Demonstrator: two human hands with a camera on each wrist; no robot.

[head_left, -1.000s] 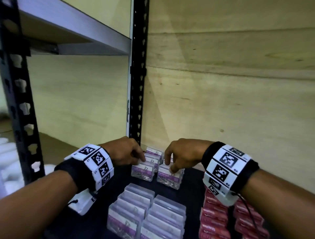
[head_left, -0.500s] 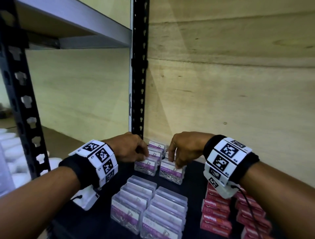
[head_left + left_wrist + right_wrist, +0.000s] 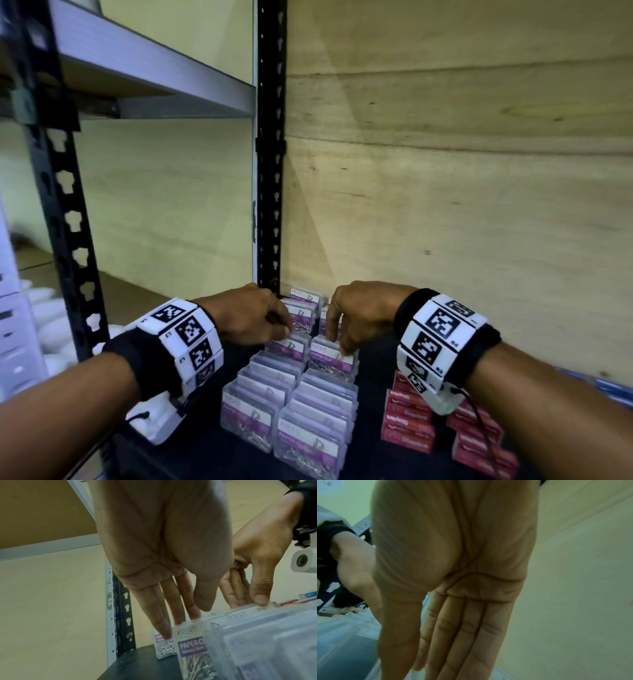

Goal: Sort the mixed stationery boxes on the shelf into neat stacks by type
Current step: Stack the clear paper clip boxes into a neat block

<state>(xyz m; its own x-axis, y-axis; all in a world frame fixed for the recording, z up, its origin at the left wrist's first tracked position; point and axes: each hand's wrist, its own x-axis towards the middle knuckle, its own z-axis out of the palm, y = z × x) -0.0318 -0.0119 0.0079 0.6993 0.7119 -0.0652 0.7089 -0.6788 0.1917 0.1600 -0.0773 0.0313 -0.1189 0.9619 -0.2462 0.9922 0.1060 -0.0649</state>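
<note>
1. Two hands work side by side at the back of the shelf: the left hand and the right hand, each wearing a black wristband with white marker tiles.
2. Left hand: its fingers reach down nearly straight behind a clear box, the thumb lying in front of that box's top edge. Whether it truly grips the box, I cannot tell.
3. Right hand: in the left wrist view its thumb presses on the front top edge of the neighbouring box, with the fingers down behind it, so the box is pinched between them. In the right wrist view the fingers lie straight and close together.
4. Both boxes are clear, with purple "PAPER CLIP" labels, and stand upright side by side.
5. More boxes of that kind stand just behind them, near the black upright.
6. Nearer the camera, two rows of clip boxes run front to back, touching each other.
7. Right of these, apart from them, red staple boxes lie in stacks on the dark shelf.
8. Behind everything is a plywood wall; an upper shelf juts out at the left.
</note>
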